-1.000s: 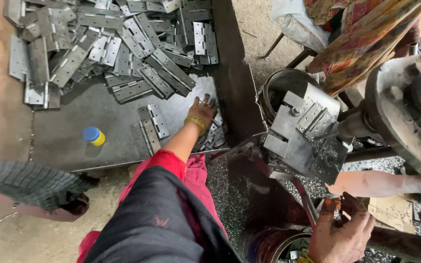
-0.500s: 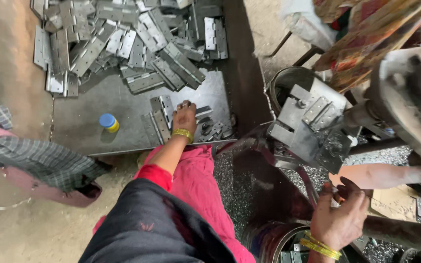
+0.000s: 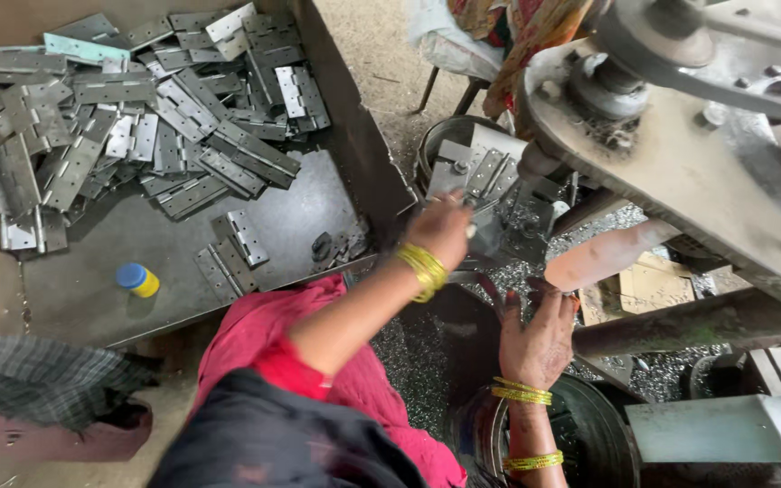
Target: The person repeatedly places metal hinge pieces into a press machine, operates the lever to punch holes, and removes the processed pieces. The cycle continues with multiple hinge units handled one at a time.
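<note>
At machine bed: left hand [image 3: 442, 230] closed, blurred, contents unclear, touching hinge plates [image 3: 474, 172]; right hand [image 3: 540, 336] spread, empty.

One package shows — a small yellow bottle [image 3: 139, 280] with a round blue cap, lying on the grey metal sheet [image 3: 300, 208] near its lower left edge, apart from the heap of hinges [image 3: 137, 117] — and there are no labels, signs or screens.

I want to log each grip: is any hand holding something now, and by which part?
The left hand is blurred at the machine's metal plates; its hold cannot be told. The right hand holds nothing visible.
</note>
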Demonstrator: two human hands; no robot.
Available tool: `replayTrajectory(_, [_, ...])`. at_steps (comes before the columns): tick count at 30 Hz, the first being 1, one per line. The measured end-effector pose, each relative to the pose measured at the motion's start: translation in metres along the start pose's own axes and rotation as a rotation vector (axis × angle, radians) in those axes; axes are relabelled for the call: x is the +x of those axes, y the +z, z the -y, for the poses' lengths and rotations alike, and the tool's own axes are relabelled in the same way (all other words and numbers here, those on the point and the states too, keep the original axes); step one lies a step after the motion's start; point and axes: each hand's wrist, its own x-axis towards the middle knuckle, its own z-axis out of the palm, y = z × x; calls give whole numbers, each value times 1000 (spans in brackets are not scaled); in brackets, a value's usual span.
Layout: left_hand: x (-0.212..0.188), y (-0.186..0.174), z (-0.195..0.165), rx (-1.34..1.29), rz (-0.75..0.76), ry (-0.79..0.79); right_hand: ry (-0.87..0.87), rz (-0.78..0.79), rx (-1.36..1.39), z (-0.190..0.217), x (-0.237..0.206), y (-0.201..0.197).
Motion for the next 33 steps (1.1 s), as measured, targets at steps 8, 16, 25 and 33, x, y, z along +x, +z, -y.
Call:
replayTrajectory(8, [-37,31,-72,668,657,99,160,132,53,-7,0,4])
replayTrajectory(16, [19,33,-62,592,603,-75,215,319,45,-14,2,5])
replayTrajectory(25, [33,80,-39,1210,547,-78,255,434,-34,-72,-23,50])
replayTrajectory(33, [11,28,-46,588,805,-35,425,571,58,-124,-99,115])
